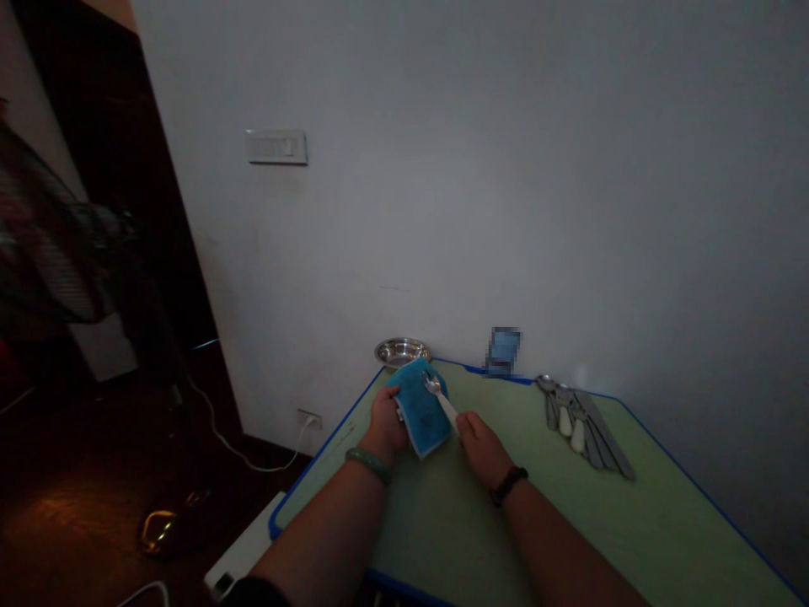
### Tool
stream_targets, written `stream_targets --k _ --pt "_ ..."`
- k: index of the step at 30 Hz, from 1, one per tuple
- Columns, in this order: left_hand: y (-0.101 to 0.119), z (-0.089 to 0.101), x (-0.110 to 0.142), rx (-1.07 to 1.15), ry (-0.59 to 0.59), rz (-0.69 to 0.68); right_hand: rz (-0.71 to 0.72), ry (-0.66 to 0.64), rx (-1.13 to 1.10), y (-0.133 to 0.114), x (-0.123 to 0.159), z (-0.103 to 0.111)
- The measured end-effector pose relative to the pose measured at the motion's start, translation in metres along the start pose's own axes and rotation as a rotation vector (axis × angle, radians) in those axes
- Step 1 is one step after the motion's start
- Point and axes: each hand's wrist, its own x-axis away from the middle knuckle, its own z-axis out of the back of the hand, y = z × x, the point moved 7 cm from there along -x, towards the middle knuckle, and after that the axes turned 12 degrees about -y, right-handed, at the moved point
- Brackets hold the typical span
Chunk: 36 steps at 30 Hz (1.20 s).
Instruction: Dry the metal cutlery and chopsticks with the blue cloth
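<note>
My left hand (387,419) grips a blue cloth (422,421) by its left side, thumb on top, above the table. A fork (447,408) with a pale handle and metal tines lies across the front of the cloth. My right hand (481,445) pinches the end of that handle, and the tines point up and left against the blue fabric. Just behind the cloth stands a shiny metal bowl (402,351), its lower right part hidden by the cloth.
The green tabletop (442,531) has a blue edge. Several spoons and other cutlery (585,426) lie fanned out at the right. A blurred-out phone-like object (504,351) stands at the back, near the wall (506,185). A standing fan (56,228) is on the left.
</note>
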Motion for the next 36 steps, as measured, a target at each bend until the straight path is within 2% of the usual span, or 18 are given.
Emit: stream_targets --k 3,11,17,24,27,36 --pt "0.002 0.004 0.000 -0.081 0.045 -0.009 0.022 0.017 -0.068 -0.003 0.001 0.003" --pt "0.006 0.004 -0.003 -0.015 0.040 -0.076 0.087 0.026 -0.144 -0.012 0.003 0.006" --pt "0.005 -0.002 0.000 -0.030 0.008 -0.067 0.044 -0.001 -0.154 -0.008 0.002 0.002" --pt "0.005 0.001 0.000 -0.061 0.041 -0.060 0.140 0.007 -0.155 -0.019 0.004 0.005" --pt "0.005 0.001 0.000 -0.061 0.032 -0.050 0.172 -0.040 -0.111 -0.025 0.005 0.004" --pt "0.005 -0.003 0.002 -0.056 0.001 -0.055 0.094 -0.036 -0.137 -0.020 0.007 0.002"
